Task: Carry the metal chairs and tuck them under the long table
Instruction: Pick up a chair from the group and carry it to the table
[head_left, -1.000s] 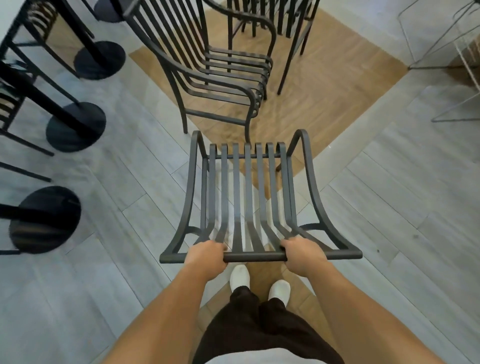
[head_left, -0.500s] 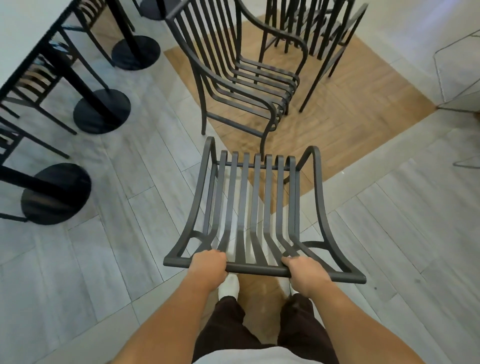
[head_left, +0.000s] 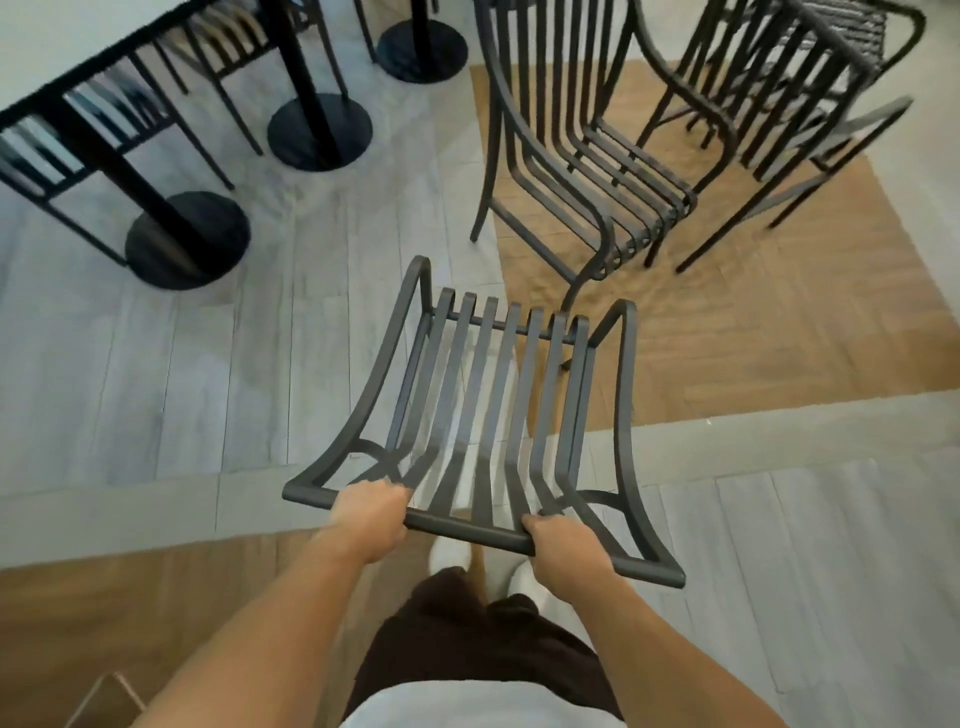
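Note:
A dark grey slatted metal chair (head_left: 488, 410) fills the centre, its back toward me. My left hand (head_left: 370, 514) grips the top rail left of the middle. My right hand (head_left: 563, 545) grips the same rail further right. The long table (head_left: 57, 31) with its white top and black edge runs along the upper left, and chairs (head_left: 93, 130) stand tucked beneath it. Another free metal chair (head_left: 587, 156) stands just beyond the held one on the wooden floor patch.
Black round pedestal bases (head_left: 187, 239) (head_left: 319, 130) (head_left: 421, 49) of the table stand on the grey floor at left. A further group of dark chairs (head_left: 795, 98) crowds the upper right. Grey floor lies between the held chair and the table.
The view has swung left, so the table bases and the free chairs have shifted rightward in frame. The held chair now points more toward the table. Both hands keep their grip.

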